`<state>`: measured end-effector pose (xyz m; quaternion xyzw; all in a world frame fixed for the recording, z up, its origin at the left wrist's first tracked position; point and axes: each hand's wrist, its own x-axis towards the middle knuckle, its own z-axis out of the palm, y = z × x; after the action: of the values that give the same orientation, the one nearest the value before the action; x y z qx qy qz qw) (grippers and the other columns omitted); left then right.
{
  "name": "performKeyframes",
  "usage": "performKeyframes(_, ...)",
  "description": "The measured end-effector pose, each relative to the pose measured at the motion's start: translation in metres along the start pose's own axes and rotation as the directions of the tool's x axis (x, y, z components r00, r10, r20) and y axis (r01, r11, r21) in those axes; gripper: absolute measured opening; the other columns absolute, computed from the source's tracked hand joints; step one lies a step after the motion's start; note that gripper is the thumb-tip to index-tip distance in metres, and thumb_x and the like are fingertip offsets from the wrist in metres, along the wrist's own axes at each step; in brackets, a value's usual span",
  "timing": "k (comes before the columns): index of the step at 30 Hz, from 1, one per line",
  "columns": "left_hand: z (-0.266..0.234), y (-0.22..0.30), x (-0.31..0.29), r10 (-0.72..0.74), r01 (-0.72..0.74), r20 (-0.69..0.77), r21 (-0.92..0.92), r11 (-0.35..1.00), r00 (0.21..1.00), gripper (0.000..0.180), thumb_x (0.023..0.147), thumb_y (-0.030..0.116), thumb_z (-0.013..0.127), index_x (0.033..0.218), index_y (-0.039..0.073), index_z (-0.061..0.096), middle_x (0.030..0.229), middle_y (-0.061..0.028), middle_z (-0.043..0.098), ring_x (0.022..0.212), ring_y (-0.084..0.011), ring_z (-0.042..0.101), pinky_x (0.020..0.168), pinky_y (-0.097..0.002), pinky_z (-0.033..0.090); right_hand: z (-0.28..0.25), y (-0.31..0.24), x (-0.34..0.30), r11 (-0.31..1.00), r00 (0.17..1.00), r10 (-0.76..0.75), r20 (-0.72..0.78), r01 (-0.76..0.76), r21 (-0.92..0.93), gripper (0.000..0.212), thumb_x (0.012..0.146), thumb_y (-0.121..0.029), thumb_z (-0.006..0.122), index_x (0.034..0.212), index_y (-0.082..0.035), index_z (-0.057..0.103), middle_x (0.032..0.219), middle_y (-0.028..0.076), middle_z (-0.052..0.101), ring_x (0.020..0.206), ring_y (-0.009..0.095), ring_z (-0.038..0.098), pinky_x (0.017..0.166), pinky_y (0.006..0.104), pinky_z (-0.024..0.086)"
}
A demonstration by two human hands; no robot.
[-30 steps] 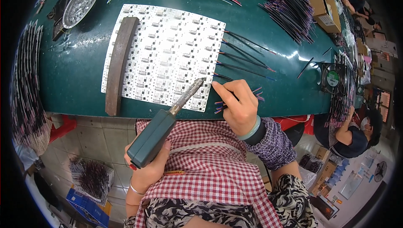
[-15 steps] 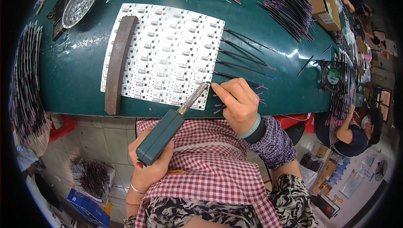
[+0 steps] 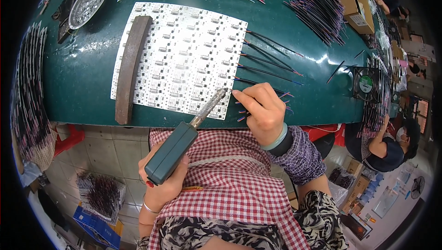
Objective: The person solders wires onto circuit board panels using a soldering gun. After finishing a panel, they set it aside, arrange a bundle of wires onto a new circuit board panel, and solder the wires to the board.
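My left hand (image 3: 170, 178) is wrapped round the dark green handle of a soldering iron (image 3: 171, 153). Its metal tip rests on or just over the right edge of a white circuit board panel (image 3: 184, 56), covered with rows of small parts. Beside that tip, my right hand (image 3: 264, 114) is closed in a pinch on a thin wire at the board's edge; the fingers hide most of it. Farther up the same edge, several black wires (image 3: 271, 69) stretch out to the right. A brown metal bar (image 3: 132, 70) lies across the panel's left side.
On the green table (image 3: 87, 89) are a metal dish (image 3: 89, 5) with silvery bits, wire bundles (image 3: 315, 8) at the back, a small fan (image 3: 366, 83) and a cardboard box (image 3: 353, 3). More wired strips (image 3: 30, 93) hang at the left. A co-worker (image 3: 391, 144) sits at the right.
The soldering iron has drawn back slightly down and left, its tip moving away from my right fingertips. My right hand has shifted very little, still pinching.
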<state>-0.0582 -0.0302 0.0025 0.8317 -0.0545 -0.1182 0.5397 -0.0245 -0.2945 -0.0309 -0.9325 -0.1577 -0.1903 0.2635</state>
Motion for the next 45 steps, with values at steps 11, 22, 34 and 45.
performKeyframes(11,0.005,-0.007,-0.001,0.065,-0.065,0.0,-0.001,0.998,0.998,0.017,0.073,-0.002,0.072,0.089,-0.007,0.068,0.084,-0.0144,0.067,0.066,-0.0244,0.067,0.059,-0.0311,0.052,0.0,0.001,-0.001,0.999,1.0,-0.003,0.009,0.002,0.048,0.041,0.058,0.009,0.062,0.097,0.003,0.071,0.085,0.012,0.063,0.079,0.028,0.062,0.064,0.0356,0.052)
performKeyframes(22,0.001,-0.014,-0.02,-0.05,0.037,-0.102,-0.12,0.992,0.993,0.021,0.078,0.006,0.077,0.096,-0.004,0.07,0.084,-0.0123,0.068,0.068,-0.0209,0.066,0.061,-0.0311,0.052,-0.003,-0.001,-0.001,0.998,1.0,0.001,0.005,-0.002,0.069,0.047,0.057,0.012,0.061,0.101,0.002,0.072,0.09,0.012,0.063,0.079,0.027,0.061,0.064,0.0339,0.051)
performKeyframes(34,0.001,-0.016,-0.023,-0.042,0.035,-0.131,-0.055,0.998,0.991,0.022,0.076,0.006,0.078,0.095,-0.002,0.071,0.084,-0.0118,0.069,0.067,-0.0204,0.066,0.062,-0.0306,0.052,0.0,-0.016,-0.014,0.994,0.993,0.105,0.053,-0.105,-0.003,0.063,0.063,0.011,0.062,0.125,0.0,0.066,0.088,0.01,0.05,0.076,0.025,0.053,0.062,0.0349,0.046)
performKeyframes(45,-0.004,-0.004,-0.016,-0.026,0.025,-0.01,-0.041,0.999,1.0,0.021,0.073,-0.001,0.073,0.093,-0.006,0.07,0.086,-0.0152,0.068,0.069,-0.023,0.068,0.063,-0.0312,0.053,0.003,-0.016,-0.019,1.0,1.0,-0.013,-0.022,0.013,0.023,0.042,0.057,0.006,0.062,0.098,0.003,0.07,0.086,0.01,0.065,0.077,0.026,0.062,0.06,0.0346,0.05)
